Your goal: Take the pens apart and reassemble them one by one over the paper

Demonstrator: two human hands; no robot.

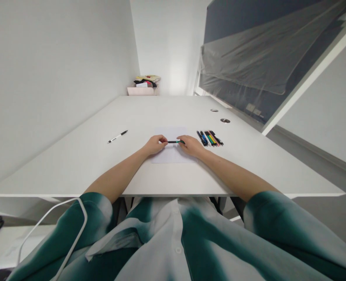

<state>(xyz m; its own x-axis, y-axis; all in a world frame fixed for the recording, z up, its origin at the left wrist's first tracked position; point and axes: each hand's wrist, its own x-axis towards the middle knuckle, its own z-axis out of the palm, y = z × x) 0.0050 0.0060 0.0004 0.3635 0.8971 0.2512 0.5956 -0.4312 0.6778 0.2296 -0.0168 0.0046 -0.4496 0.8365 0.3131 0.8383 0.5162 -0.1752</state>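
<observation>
Between my two hands lies a dark pen with green parts (173,142), level and pointing sideways above a white sheet of paper (173,156). My left hand (156,144) pinches its left end with thumb and fingers. At the other end, my right hand (191,145) has its fingers closed round the green part. The paper lies flat on the white table, partly covered by both hands. Just right of my right hand, several pens (210,138) in various colours lie side by side in a row. Off to the left, a white and black pen (117,136) lies alone at a slant.
The white table (85,164) runs back to a box with cloth-like items (143,86) by the wall. Two round metal discs (225,120) sit along its right side. A dark panel under plastic sheeting (249,62) stands at the right. A white cable (82,218) hangs at lower left.
</observation>
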